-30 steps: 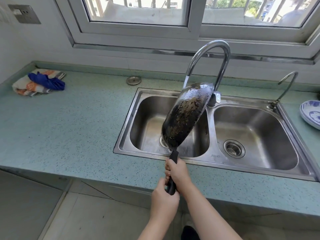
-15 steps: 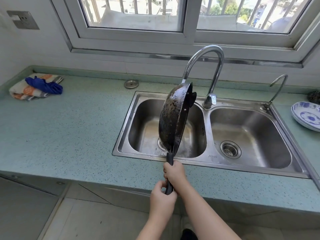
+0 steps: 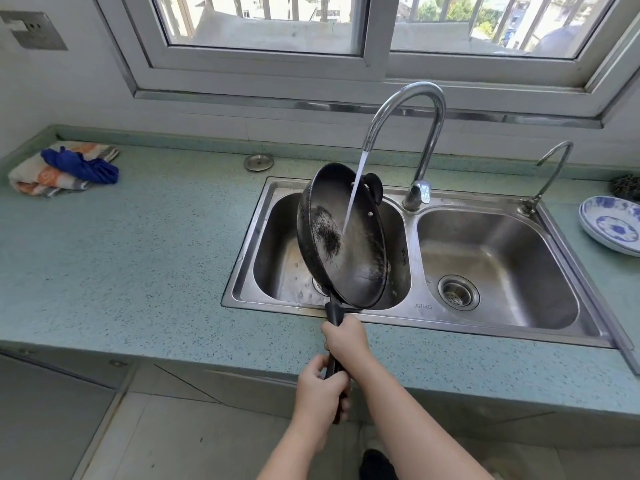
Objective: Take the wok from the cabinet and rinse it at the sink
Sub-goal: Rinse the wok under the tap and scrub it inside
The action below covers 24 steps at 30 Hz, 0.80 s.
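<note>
The wok (image 3: pixel 349 244) is rolling round from edge-on, its inside now facing us, catching water from the tap (image 3: pixel 415 98) over the left basin of the sink (image 3: pixel 414 244). Its handle (image 3: pixel 334 311) is pointing down at the person, long axis rising away; right hand (image 3: pixel 346 337) above left hand (image 3: pixel 320 389), both gripping it

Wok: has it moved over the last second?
Yes. The wok has rolled over: its underside showed before; now its inside faces the faucet, catching the stream.

One head-worn view was given. It was aimed forward and down, close over the counter (image 3: pixel 138 258) and sink (image 3: pixel 485 322).
</note>
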Motion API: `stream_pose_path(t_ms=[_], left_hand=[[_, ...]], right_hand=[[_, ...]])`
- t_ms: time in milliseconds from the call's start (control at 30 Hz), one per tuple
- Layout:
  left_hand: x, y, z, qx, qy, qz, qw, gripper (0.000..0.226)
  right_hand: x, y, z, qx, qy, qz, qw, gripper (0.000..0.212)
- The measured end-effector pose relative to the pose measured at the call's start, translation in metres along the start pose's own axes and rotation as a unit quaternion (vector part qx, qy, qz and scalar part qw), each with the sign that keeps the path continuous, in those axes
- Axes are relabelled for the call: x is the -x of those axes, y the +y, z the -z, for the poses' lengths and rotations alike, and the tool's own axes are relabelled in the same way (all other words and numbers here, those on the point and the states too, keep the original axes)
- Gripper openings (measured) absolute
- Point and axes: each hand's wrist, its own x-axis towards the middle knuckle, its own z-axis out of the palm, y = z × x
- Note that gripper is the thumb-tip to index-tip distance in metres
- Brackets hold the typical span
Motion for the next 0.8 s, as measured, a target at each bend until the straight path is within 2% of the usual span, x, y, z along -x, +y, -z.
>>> stream_pose_path(t_ms=[200, 300, 433, 600, 800], left_hand=[[-0.003, -0.001, 0.008, -0.054, 0.006, -0.030, 0.998, 0.013], [-0.002, -0.003, 0.012, -0.085, 0.027, -0.057, 0.994, 0.018], [-0.001, -0.006, 0.014, -0.106, 0.052, -0.048, 0.992, 0.020], [-0.001, -0.003, 0.023, -0.141, 0.056, -0.046, 0.987, 0.015], [-0.002, 0.002, 0.027, -0.197, 0.061, -0.063, 0.976, 0.022]], right_hand=[[0.004, -0.002, -0.001, 0.024, -0.006, 0.000, 1.000, 0.024], [0.008, 0.000, -0.003, 0.060, -0.002, -0.003, 0.998, 0.028], [0.009, 0.000, -0.007, 0.098, -0.002, 0.009, 0.995, 0.034], [0.009, 0.003, -0.014, 0.097, -0.006, 0.009, 0.995, 0.030], [0.010, 0.000, -0.018, 0.102, 0.004, -0.005, 0.995, 0.027]])
